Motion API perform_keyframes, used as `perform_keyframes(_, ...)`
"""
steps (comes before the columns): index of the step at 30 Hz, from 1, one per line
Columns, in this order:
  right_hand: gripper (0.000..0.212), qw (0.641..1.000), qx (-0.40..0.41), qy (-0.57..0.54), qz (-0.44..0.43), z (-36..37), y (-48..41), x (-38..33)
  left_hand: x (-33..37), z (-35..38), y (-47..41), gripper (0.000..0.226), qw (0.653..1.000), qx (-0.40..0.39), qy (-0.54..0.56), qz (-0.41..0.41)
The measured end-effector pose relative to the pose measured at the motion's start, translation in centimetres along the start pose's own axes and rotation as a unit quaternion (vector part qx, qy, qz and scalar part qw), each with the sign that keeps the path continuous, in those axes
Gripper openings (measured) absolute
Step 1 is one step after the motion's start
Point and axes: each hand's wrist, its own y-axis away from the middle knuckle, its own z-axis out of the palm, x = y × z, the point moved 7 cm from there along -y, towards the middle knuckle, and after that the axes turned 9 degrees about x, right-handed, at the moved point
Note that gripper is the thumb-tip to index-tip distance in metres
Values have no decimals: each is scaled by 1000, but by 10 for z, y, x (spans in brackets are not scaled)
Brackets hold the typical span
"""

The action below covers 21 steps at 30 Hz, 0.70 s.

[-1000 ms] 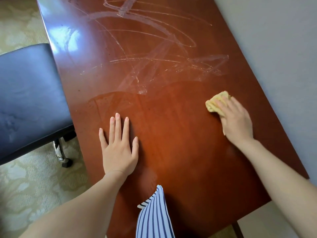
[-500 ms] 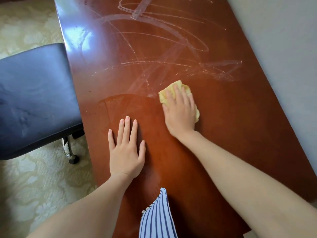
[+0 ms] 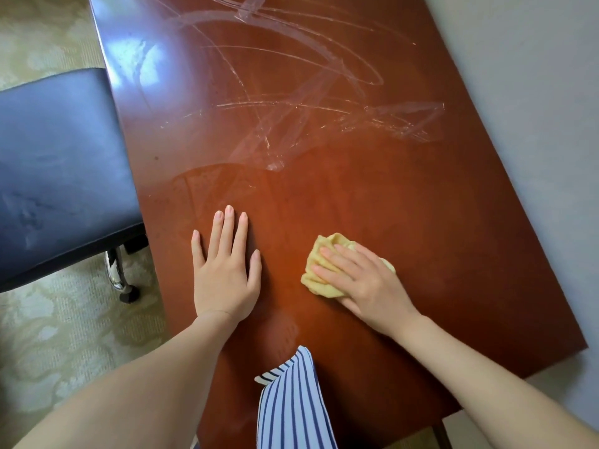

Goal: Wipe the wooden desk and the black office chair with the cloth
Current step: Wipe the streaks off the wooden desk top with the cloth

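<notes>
Cloth (image 3: 319,280), yellow and bunched into a crumpled wad, lies on the near half of the wooden counter (image 3: 437,222), pressed down under the right hand (image 3: 366,283). That hand's fingers (image 3: 343,260) stretch nearly straight across the cloth, much of which is hidden beneath the palm; the thumb cannot be made out. The left hand (image 3: 223,280) rests palm down just beside it, apart from the cloth, fingers straight and close together on bare wood. A striped garment (image 3: 291,406) covers part of the near edge, and the counter's far end is cut off. Pale looping streaks (image 3: 308,105) cross the glossy reddish-brown far half. The black office chair (image 3: 58,176), partly out of frame, stands just beside the counter's left edge on patterned carpet (image 3: 64,335).
</notes>
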Motion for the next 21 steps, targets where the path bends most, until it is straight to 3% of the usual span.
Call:
perform_keyframes(4, 55, 999, 2, 28, 42, -14, 0, 41, 1, 0, 1, 61, 1000, 4, 6, -3)
perform_keyframes(12, 43, 970, 50, -12, 239, -7, -96, 88, 1, 0, 0, 60, 1000, 7, 6, 1)
perform_keyframes(15, 45, 971, 46, -17, 235, 8, -142, 66, 2, -1, 0, 60, 1000, 5, 5, 0)
perform_keyframes(21, 44, 989, 16, -44, 137, 30, -187, 0, 0, -1, -1, 61, 1000, 4, 10, -3)
